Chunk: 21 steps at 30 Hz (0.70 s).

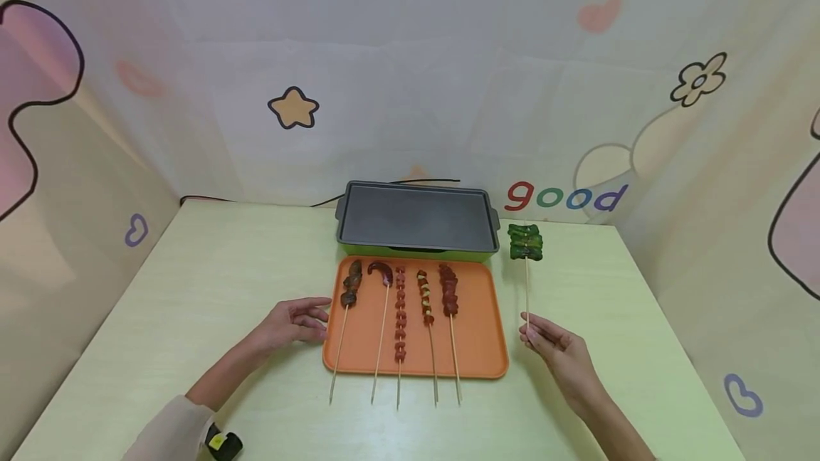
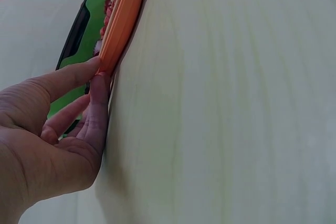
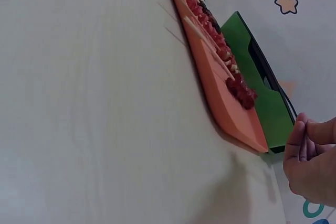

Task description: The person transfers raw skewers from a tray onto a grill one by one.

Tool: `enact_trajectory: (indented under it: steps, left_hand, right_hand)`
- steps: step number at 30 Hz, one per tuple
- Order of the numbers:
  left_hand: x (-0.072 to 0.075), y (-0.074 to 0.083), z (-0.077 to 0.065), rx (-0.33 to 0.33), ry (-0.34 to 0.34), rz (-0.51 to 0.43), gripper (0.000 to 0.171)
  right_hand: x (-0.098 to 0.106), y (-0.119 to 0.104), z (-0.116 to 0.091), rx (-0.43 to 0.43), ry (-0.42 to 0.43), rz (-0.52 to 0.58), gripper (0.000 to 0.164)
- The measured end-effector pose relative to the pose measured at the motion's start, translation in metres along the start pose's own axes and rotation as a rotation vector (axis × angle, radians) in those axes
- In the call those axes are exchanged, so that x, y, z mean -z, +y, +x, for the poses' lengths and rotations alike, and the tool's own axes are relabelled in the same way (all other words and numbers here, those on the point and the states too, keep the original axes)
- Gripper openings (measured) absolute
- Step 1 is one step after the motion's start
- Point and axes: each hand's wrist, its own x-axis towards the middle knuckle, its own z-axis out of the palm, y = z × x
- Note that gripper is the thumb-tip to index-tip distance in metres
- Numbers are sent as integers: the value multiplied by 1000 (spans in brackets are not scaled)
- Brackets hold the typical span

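Note:
My right hand [image 1: 564, 361] pinches the lower stick of a green pepper skewer [image 1: 527, 242] between thumb and fingers. The skewer stands nearly upright to the right of an orange tray [image 1: 480, 347]. In the right wrist view the hand [image 3: 315, 156] shows, but the peppers do not. With thumb and finger, my left hand [image 1: 291, 322] holds the tray's left edge; the left wrist view has these fingertips at the orange rim [image 2: 123, 30]. On the tray lie a brown-chunk skewer [image 1: 351, 282], a curled dark-red piece [image 1: 382, 272] on a stick, and several red meat skewers [image 1: 450, 290].
Behind the tray, close against it, stands a grey griddle [image 1: 416, 215] with a green base [image 3: 268, 108]. A black cable [image 1: 426, 180] runs behind it. The skewer sticks project past the tray's front edge. A printed curtain [image 1: 397, 91] encloses the pale table [image 1: 256, 255].

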Motion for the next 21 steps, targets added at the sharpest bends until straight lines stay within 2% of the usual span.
enact_trajectory:
  steps: [3,5,16,21]
  left_hand:
    - [0,-1,0,-1,-2,1,66]
    - [1,-1,-1,-1,-1,0,66]
    - [2,-2,-1,13,8,-7,65]
    - [2,-3,1,7,4,-15,64]
  right_hand:
    - [-4,-5,11,64,-36,15,54]
    - [-8,-9,18,65,-51,-1,54]
    - [-28,-17,49,8,-153,17,52]
    - [-34,-19,62,-60,-149,-4,51]
